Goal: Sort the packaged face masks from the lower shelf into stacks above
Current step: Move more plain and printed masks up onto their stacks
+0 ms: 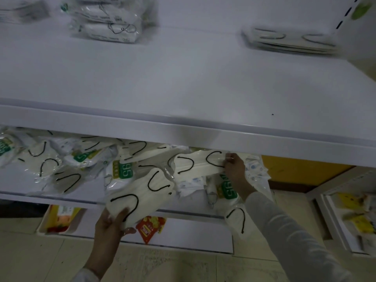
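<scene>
My left hand grips the near end of a white packaged mask with black ear loops, held just in front of the lower shelf. My right hand pinches the right end of another white mask with black loops lying on the jumbled pile. Several more packaged masks, some with green "95" labels, are scattered across the lower shelf. On the upper shelf sit a flat stack of black-loop masks at the right and a taller stack of wrapped masks at the back left.
The upper shelf's front lip overhangs the pile. Another stack shows at the far left, blurred. Below, a bottom shelf holds red and yellow packets. A side rack with yellow packets stands at the right. Tiled floor lies underneath.
</scene>
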A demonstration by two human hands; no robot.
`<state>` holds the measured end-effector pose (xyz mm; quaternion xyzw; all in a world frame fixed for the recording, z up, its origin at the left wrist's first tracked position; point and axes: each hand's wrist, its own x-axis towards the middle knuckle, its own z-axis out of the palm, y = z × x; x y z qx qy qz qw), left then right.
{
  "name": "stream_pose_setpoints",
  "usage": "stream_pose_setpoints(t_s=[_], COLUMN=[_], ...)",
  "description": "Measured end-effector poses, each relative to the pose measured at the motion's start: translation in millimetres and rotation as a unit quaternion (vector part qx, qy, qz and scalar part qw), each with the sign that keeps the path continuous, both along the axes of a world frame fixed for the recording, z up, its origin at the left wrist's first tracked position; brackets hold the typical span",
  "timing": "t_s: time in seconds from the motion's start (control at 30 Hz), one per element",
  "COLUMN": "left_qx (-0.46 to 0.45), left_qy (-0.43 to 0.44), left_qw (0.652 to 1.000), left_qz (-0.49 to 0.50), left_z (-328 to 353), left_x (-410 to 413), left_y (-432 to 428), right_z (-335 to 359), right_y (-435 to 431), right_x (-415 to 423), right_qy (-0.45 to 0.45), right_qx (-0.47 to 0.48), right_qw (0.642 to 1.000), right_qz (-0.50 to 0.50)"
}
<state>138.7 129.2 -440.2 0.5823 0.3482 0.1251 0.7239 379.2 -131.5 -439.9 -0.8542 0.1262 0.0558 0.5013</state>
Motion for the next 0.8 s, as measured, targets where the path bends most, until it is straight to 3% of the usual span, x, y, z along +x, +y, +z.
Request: stream_pose_setpoints(t_s=[0.13,0.2,0.3,0.47,0.63,0.8], left_qx=[-0.036,-0.051,-0.058,-0.033,-0.027,-0.022], left_qy=[-0.017,-0.022,-0.024,-0.038,-0.014,0.000], left_qw=[0.999,0.998,0.996,0.997,0.999,0.999], left_qz=[-0.016,-0.038,-0.062,-0.054,-0.036,-0.042], left_z=[1,0,3,1,0,-1], left_x=[5,9,15,22,22,10], left_y=[-9,-14,-24,-37,-43,-38], right_z=[14,22,34,61,52,10], right_y=[-12,-12,-9,-17,-25,-10], right_x=[-5,-11,-20,-16,-6,1], right_qy=[0.022,0.048,0.032,-0.024,0.060,0.095], right_qx=[0.230,0.296,0.298,0.351,0.275,0.064], right_qw=[0.972,0.954,0.954,0.932,0.952,0.993], right_qz=[-0.028,-0.007,0.014,-0.092,-0.116,0.005])
